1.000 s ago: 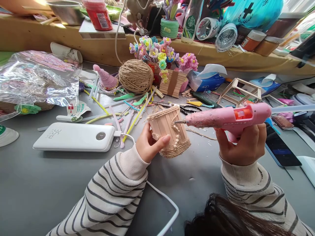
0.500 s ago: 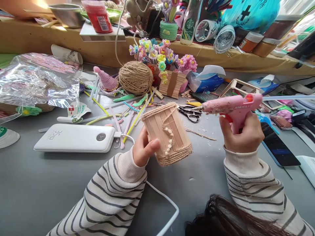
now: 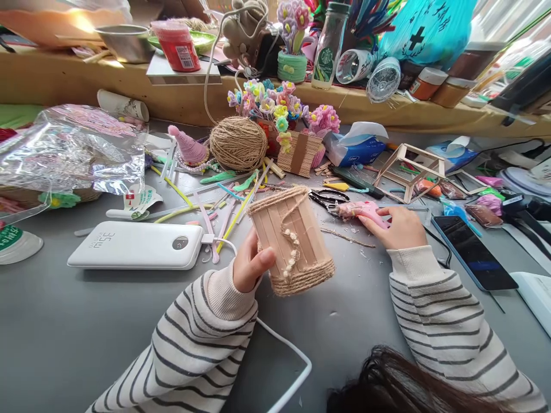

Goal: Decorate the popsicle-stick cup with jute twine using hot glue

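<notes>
My left hand (image 3: 252, 265) is closed round a small pot of wooden sticks (image 3: 291, 237), bound with twine at top and bottom and trimmed with a strand of small white beads. It holds the pot tilted just above the grey table (image 3: 86, 321). My right hand (image 3: 398, 228) lies on the pink glue gun (image 3: 359, 210), which rests on its side on the table right of the pot, nozzle pointing left toward black scissors (image 3: 329, 198). The fingers curl over the gun's body.
A white power bank (image 3: 138, 245) with its cable lies to the left. Behind are a ball of twine (image 3: 238, 143), pipe-cleaner flowers (image 3: 275, 106), a tissue pack (image 3: 359, 146), a stick frame (image 3: 408, 166) and a crinkled plastic bag (image 3: 64, 146). A phone (image 3: 473, 252) lies right. A cluttered wooden shelf (image 3: 172, 92) runs along the back.
My right hand has lowered the glue gun from the air down onto the table beside the scissors. The pot in my left hand has shifted slightly and tilted.
</notes>
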Demonstrator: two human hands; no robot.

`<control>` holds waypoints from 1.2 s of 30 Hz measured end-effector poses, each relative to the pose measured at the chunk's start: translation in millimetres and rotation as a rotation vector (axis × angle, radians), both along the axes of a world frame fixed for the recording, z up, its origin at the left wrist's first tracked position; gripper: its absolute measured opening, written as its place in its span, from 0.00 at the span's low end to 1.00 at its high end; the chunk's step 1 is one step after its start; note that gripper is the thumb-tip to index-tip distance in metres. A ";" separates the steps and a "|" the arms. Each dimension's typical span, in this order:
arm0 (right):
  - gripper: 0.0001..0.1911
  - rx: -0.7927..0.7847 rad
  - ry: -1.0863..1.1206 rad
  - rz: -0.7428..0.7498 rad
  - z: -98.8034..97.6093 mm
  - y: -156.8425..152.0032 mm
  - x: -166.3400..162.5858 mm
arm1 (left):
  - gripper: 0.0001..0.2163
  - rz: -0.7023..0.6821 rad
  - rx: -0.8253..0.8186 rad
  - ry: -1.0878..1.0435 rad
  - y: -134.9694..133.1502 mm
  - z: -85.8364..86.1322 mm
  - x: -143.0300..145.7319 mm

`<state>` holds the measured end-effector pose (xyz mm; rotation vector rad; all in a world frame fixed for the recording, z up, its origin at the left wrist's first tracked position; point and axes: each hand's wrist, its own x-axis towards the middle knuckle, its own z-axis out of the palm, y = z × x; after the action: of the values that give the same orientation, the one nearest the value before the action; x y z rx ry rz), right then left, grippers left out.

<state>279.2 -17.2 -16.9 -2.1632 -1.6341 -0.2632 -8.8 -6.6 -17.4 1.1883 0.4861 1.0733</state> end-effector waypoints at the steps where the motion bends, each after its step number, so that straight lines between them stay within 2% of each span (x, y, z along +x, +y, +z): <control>1: 0.19 0.077 -0.030 0.036 6.2 -0.4 -2.7 | 0.29 0.001 0.001 0.001 0.0 -0.3 0.1; 4: 0.12 0.295 0.042 0.274 38.1 -8.1 -25.9 | 0.28 -0.015 -0.028 0.010 -1.3 1.5 0.4; 7: 0.05 0.363 0.189 0.551 76.1 -21.8 -61.2 | 0.29 -0.073 -0.067 0.051 -3.2 6.2 1.1; 9: 0.03 0.355 0.105 0.660 95.7 -30.0 -81.3 | 0.29 -0.106 -0.072 0.070 -4.1 9.0 1.8; 12: 0.03 0.367 -0.006 0.745 110.9 -36.3 -99.3 | 0.28 -0.099 -0.046 0.062 -4.4 10.7 3.0; 20: 0.04 0.329 -0.118 0.820 111.9 -32.6 -110.1 | 0.28 -0.120 -0.009 0.061 -4.7 9.3 2.9; 28: 0.05 0.315 -0.124 0.823 111.3 -31.2 -112.0 | 0.29 -0.150 0.004 0.060 -4.6 9.8 3.6; 36: 0.02 0.339 -0.105 0.800 109.5 -30.5 -113.1 | 0.29 -0.143 -0.013 0.054 -4.5 5.4 1.8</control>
<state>166.1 -47.8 92.6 -1.1485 -2.1728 -0.3706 -7.0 -11.1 -12.0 1.2242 0.4421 0.9167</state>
